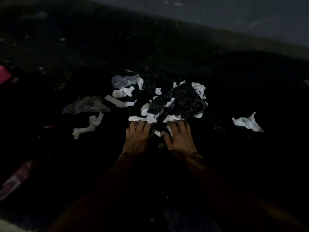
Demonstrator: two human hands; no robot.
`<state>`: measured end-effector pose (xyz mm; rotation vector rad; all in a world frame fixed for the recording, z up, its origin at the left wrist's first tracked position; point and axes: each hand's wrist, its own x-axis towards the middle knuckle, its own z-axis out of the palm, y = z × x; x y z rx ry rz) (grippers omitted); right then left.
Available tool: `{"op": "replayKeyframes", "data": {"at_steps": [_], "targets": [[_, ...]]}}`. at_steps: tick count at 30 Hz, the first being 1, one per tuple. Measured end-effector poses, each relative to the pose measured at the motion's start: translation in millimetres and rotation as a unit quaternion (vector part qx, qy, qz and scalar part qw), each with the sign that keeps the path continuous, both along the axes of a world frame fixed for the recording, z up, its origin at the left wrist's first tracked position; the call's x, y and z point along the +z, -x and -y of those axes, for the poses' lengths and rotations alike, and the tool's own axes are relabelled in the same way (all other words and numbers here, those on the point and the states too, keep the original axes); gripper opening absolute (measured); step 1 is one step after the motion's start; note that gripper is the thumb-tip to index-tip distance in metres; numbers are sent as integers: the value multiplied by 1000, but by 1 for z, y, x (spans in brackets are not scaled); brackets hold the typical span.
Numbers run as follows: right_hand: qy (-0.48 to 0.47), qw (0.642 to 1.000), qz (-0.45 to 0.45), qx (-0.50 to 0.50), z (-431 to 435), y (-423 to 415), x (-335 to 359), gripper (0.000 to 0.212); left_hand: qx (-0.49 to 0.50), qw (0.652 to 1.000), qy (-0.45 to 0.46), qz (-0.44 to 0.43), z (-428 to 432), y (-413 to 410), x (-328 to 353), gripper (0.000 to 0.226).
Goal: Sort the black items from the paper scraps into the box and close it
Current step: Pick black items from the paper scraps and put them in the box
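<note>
The scene is very dark. A heap of white paper scraps (122,103) lies on a black surface, mixed with black dotted pieces (184,99). My left hand (137,137) and my right hand (179,136) rest side by side at the near edge of the heap, fingers spread and pressing on scraps and a dark piece (158,126) between them. I cannot tell whether either hand grips anything. No box is visible.
Clear bubble-wrap pieces lie at the far left of the heap (124,80) and to the left (86,105). A lone crumpled paper scrap (247,122) sits to the right. A red and white object (15,179) lies at the lower left, something pink (4,74) at the left edge.
</note>
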<state>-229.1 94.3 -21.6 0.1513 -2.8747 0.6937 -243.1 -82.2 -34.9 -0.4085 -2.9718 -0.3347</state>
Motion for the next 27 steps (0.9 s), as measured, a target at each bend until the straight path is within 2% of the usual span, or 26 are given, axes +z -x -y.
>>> {"op": "replayKeyframes", "data": {"at_steps": [2,4,6,8,12,16,18,20,23,27], "targets": [[9,1000,-12,-14,-3,3,-4,40,-34,999,-3,-19,5,1,-8,42],[12,1000,-9,-20,-5,4,-5,39,-60,996,-51,-38,8,-2,-11,48],[2,1000,-5,-10,-7,7,-5,40,-66,990,-112,-50,9,-5,-7,45],[-3,1000,-11,0,-9,10,-5,39,-59,986,-133,-82,9,-5,-4,38],[3,1000,-10,5,-9,6,-6,38,-51,989,-79,-109,7,-10,3,41],[3,1000,2,0,-5,0,-8,41,6,996,-84,-29,6,-17,7,47],[8,1000,-15,-4,-5,-6,-8,38,4,997,-74,1,8,-19,6,51],[21,999,-38,-2,-5,-14,-9,35,3,999,-53,11,7,-22,3,45],[48,997,-58,-12,-3,-23,-11,29,32,999,-22,-7,2,-32,4,39],[44,996,-76,-16,-1,-12,-10,34,62,996,-28,-61,-6,-37,5,37]]}}
